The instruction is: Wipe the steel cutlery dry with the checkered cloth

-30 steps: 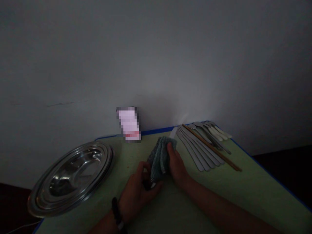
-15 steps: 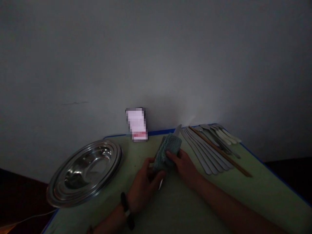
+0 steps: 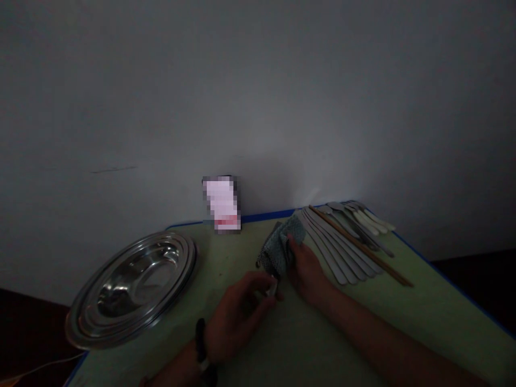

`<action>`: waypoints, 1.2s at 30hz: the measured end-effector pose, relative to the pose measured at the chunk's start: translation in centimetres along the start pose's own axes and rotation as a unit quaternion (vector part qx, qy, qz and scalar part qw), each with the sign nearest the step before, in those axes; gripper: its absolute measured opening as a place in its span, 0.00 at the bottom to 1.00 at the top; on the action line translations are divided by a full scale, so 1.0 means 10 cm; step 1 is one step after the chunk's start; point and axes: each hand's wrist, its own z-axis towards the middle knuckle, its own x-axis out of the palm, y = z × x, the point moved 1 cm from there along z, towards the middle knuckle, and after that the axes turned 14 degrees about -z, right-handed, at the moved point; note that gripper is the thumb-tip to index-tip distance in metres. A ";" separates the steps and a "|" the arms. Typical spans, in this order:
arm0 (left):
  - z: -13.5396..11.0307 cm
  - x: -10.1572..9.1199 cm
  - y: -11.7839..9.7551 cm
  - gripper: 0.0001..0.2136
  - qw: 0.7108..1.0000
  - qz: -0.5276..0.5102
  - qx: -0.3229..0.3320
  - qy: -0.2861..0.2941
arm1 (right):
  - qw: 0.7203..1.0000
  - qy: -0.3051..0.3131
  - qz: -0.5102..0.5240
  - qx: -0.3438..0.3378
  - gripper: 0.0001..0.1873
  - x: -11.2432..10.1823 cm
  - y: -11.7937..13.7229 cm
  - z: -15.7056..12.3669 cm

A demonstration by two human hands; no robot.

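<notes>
My left hand [image 3: 242,312], with a dark band at the wrist, pinches the silver end of a table knife [image 3: 272,288] between thumb and fingers. A folded grey-blue textured cloth [image 3: 278,250] covers most of the knife. My right hand [image 3: 308,274] grips this cloth around the knife, its thumb lying on top. Both hands are above the middle of the table. Just right of the cloth, several metal knives [image 3: 341,252] lie side by side in a slanted row.
Stacked shiny metal basins [image 3: 139,285] stand at the left. A phone with a blurred screen [image 3: 221,204] leans against the wall. Chopsticks [image 3: 363,247], spoons and white-handled cutlery [image 3: 368,221] lie at the right. The green table [image 3: 298,344] has blue edging.
My right hand and the cloth have shifted slightly right and up the knife, covering the blade that stuck out. My left hand has moved slightly right, now pinching the knife's near end.
</notes>
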 end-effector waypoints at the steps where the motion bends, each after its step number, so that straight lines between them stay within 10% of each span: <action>1: 0.01 0.01 0.00 0.09 1.000 0.016 0.005 0.006 | 1.000 -0.005 -0.022 -0.008 0.23 0.00 0.02 -0.01; 17: 0.06 0.01 0.04 0.16 0.993 -0.027 -0.076 -0.081 | 0.982 0.162 -0.084 -0.054 0.27 -0.05 -0.03 -0.01; 36: 0.03 -0.03 0.06 0.22 0.989 -0.090 -0.086 -0.079 | 0.972 0.144 -0.176 -0.063 0.25 -0.01 0.06 -0.06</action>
